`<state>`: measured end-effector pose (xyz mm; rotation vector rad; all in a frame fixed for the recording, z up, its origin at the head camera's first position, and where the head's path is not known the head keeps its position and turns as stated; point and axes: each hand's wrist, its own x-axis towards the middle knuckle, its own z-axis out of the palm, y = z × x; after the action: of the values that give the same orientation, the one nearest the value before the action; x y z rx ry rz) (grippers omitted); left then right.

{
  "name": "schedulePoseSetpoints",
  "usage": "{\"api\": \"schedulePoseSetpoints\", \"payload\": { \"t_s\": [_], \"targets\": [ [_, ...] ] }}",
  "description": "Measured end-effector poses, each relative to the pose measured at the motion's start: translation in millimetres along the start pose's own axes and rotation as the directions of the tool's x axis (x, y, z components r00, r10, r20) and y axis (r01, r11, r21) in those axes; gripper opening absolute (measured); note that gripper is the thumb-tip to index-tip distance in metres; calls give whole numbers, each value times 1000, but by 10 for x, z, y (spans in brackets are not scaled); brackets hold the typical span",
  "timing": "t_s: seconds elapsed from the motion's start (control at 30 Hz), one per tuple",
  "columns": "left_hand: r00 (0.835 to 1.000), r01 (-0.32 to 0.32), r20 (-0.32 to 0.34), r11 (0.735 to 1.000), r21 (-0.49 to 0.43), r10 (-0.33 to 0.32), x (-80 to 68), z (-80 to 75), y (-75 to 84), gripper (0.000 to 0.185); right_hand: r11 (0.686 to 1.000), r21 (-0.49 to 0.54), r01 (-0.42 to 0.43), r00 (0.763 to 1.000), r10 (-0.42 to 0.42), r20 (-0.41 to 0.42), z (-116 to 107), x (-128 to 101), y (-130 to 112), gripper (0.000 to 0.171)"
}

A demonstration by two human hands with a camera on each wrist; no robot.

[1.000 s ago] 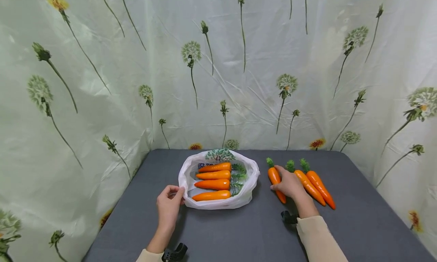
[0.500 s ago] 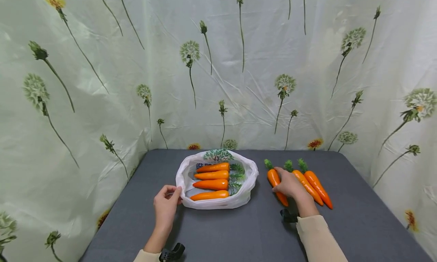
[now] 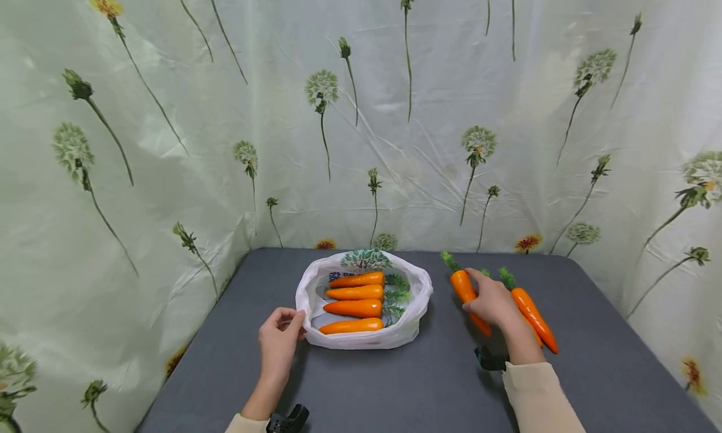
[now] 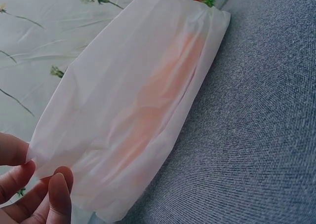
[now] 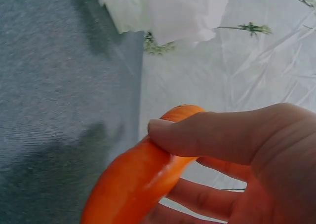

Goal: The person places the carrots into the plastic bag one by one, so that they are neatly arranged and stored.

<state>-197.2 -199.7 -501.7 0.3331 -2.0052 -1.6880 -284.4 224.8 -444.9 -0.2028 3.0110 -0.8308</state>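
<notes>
A white plastic bag (image 3: 366, 339) lies open on the grey table (image 3: 395, 389) with several orange carrots (image 3: 354, 307) side by side in it. My left hand (image 3: 298, 319) pinches the bag's near left rim; in the left wrist view the fingers (image 4: 52, 189) hold the thin bag (image 4: 133, 105), and a carrot shows through it. To the right of the bag, my right hand (image 3: 481, 293) grips one carrot (image 3: 464, 286), leafy end pointing away. In the right wrist view the thumb (image 5: 212, 135) lies over that carrot (image 5: 138, 184). Beside the right hand lies another carrot (image 3: 530, 314); a third is mostly hidden behind the hand.
A pale flowered curtain (image 3: 361, 119) closes in the table at the back and on both sides. Bare grey cloth runs between the bag and the table's front edge. A black strap mount (image 3: 489, 359) sits at the right wrist.
My right hand has closed round the leftmost loose carrot and raised it slightly off the table, away from the other two. The left hand stays at the bag's rim.
</notes>
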Motion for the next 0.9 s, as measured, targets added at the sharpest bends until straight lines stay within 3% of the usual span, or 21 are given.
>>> {"api": "schedulePoseSetpoints", "payload": {
  "t_s": [0.47,0.9],
  "targets": [
    [1000,3,3,1000,-11,-3,-5,0,19,18,996,11,85,987,-83,-139,-149,-107,-368,85],
    [1000,0,6,1000,-14,0,-10,3,-17,18,967,34,252,938,-236,-254,-25,-204,-712,81]
  ]
}}
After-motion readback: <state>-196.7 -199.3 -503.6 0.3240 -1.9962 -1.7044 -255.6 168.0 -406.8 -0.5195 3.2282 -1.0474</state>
